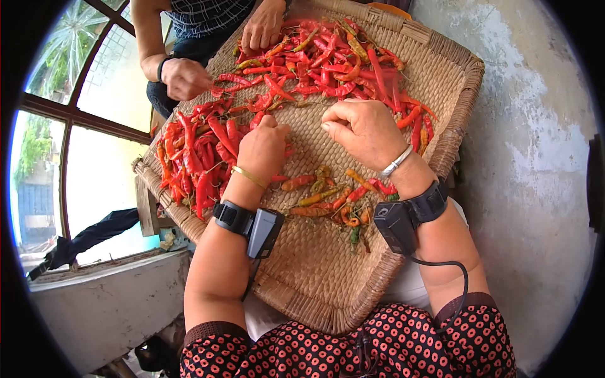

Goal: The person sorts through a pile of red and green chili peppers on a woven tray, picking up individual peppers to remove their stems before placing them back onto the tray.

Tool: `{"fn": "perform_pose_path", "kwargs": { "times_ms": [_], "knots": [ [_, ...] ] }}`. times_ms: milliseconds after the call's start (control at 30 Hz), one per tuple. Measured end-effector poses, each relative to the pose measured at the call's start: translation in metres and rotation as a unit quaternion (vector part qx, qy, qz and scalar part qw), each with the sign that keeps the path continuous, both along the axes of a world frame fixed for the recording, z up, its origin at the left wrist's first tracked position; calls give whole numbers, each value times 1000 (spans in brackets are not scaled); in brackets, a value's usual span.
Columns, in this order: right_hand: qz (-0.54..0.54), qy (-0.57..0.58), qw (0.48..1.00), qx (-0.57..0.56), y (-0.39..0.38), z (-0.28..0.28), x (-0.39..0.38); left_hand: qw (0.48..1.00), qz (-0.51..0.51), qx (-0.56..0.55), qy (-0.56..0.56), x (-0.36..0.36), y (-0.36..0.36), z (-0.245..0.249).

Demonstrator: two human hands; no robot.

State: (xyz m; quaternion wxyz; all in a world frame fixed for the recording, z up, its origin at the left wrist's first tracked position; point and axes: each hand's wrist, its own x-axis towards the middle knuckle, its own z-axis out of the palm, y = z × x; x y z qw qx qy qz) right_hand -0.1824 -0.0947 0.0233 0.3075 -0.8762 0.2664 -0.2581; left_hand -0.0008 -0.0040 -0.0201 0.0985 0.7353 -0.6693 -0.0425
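My left hand is over the left side of a woven tray, its fingers curled together beside the heap of red chili peppers. Whatever those fingers hold, if anything, is hidden. My right hand hovers right of the tray's middle, thumb and forefinger pinched; nothing I can name shows between them. Beyond it lies a second pile of red chilies, mixed with some yellowish ones. Between my wrists, nearer to me, sits a small group of shrivelled orange, yellow and green peppers.
Across the tray, another person's hands work at the red peppers. A rough plaster wall rises on the right. At left are a framed window, a dark folded umbrella and a low ledge.
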Motion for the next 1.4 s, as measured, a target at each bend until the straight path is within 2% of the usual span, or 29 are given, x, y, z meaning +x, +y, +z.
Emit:
{"fn": "perform_pose_path", "kwargs": {
  "times_ms": [33, 167, 233, 267, 300, 333, 367, 400, 467, 500, 533, 567, 667, 767, 1000, 1067, 1133, 1167, 1233, 1267, 1333, 1367, 1400],
  "knots": [
    [0, 1, 1000, -2, 0, 0, 0, 999, 24, 37, -20, -1, 0, -2],
    [2, -2, 1000, -6, 0, 1, 0, 997, 31, 51, -44, 3, -2, -5],
    [8, -10, 1000, -7, 0, 0, 0, 985, -1, -123, 117, 11, -3, 0],
    [13, -15, 1000, -4, -1, 0, -1, 973, 2, -181, 146, 15, -5, 4],
    [12, -17, 1000, -4, -1, 1, -1, 925, 62, -225, 299, 16, -9, 5],
    [11, -18, 1000, 2, 0, 1, -1, 849, 121, -261, 443, 17, -12, 7],
    [10, -19, 1000, 6, 0, 2, -1, 798, 135, -288, 512, 21, -12, 11],
    [11, -21, 1000, 6, 0, 2, -1, 783, 180, -315, 505, 22, -12, 16],
    [14, -20, 1000, 3, -1, 2, -1, 858, 185, -248, 410, 36, -8, 7],
    [16, -24, 1000, -1, 0, 2, -1, 926, 163, -187, 285, 40, -6, -2],
    [15, -20, 1000, 0, 0, 2, -1, 971, 138, -122, 152, 41, -4, -1],
    [16, -17, 1000, -2, 0, 2, -1, 981, 127, -131, 61, 32, -2, -2],
    [7, -30, 999, -8, 1, -1, 1, 989, 144, -25, -14, 7, 2, 14],
    [16, -24, 1000, -6, 0, 0, 0, 985, 160, -16, -66, 3, 0, 8],
    [21, -8, 1000, -1, 4, 4, -1, 981, 175, 3, -83, 9, -1, -2],
    [11, -20, 1000, -6, 3, 4, -1, 983, 170, -10, -69, 10, 0, 4],
    [15, -24, 1000, -9, 3, 3, 0, 987, 127, -92, -42, 9, 2, 14],
    [15, -20, 1000, -2, 3, 4, 0, 987, 126, -90, -41, 11, 3, 19],
    [12, -12, 1000, 8, 3, 2, 0, 967, 153, -70, 192, 17, 4, 36],
    [13, -15, 1000, 4, 2, 1, 0, 934, 185, -29, 305, 16, 6, 49],
    [15, -18, 1000, -1, 3, 1, 1, 870, 209, -47, 444, 25, 9, 48],
    [17, -18, 1000, 1, 3, 2, 1, 869, 210, -48, 445, 26, 9, 47],
    [19, -18, 1000, 2, 3, 2, 1, 837, 202, -88, 502, 28, 8, 47]
  ]
}}
